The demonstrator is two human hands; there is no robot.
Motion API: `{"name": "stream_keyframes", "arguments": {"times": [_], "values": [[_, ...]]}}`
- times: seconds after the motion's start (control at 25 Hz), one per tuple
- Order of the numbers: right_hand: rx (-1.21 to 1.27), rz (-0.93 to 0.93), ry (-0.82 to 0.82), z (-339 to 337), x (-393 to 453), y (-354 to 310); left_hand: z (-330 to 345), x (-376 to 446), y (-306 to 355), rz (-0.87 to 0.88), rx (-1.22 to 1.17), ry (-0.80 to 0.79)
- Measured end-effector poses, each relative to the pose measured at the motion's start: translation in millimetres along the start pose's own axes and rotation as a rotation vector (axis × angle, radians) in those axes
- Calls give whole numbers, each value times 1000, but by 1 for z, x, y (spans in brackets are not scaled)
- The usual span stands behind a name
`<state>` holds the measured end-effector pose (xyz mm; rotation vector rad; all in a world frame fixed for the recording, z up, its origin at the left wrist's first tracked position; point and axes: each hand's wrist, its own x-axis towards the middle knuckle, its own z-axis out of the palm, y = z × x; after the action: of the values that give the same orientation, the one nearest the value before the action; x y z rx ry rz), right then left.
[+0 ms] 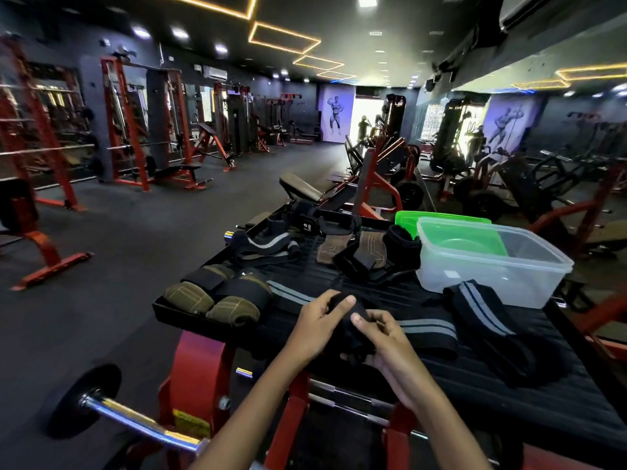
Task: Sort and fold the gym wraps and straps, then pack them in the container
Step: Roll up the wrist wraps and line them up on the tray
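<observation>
Both hands [349, 330] grip black wrap [349, 329], lengthwise away.

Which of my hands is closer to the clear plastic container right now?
Right. The right hand grips the black wrap on the side towards the clear container; the left hand holds it farther away.

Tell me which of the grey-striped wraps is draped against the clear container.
The striped wrap on the right: its upper end leans on the clear container's front wall. The others lie flat by the hands or far back left.
</observation>
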<state>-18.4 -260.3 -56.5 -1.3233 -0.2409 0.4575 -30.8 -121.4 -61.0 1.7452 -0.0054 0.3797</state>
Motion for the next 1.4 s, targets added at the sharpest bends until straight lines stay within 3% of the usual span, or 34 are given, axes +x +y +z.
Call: {"name": "stream_keyframes", "arguments": {"times": [0.2, 0.4, 0.48, 0.56, 0.64, 0.96, 1.0, 1.08, 1.16, 1.2, 1.28, 1.4], "values": [[-5, 30, 9, 3, 2, -5, -9, -1, 6, -22, -65, 7], [77, 80, -84, 37, 31, -24, -69, 5, 13, 85, 77, 136], [67, 117, -131, 58, 48, -30, -99, 9, 13, 103, 177, 16], [38, 132, -160, 83, 69, -35, -130, 16, 10, 116, 238, -225], [15, 127, -187, 104, 93, -37, -158, 28, 7, 133, 315, -328], [-142, 135, -271, 173, 185, -36, -248, 98, -22, 241, 548, -140], [-217, 97, -220, 176, 197, -37, -257, 105, -26, 232, 554, -132], [-683, -37, -143, 170, 220, -37, -268, 112, -33, 203, 572, -126], [-1146, -48, -314, 170, 230, -27, -273, 117, -41, 168, 580, -124], [-1259, 2, -431, 173, 231, -19, -273, 118, -45, 158, 581, -127], [-1336, -16, -491, 178, 232, -1, -271, 119, -53, 145, 544, -131], [-1362, -99, -311, 161, 248, 9, -268, 120, -57, 148, 487, -121]]}}
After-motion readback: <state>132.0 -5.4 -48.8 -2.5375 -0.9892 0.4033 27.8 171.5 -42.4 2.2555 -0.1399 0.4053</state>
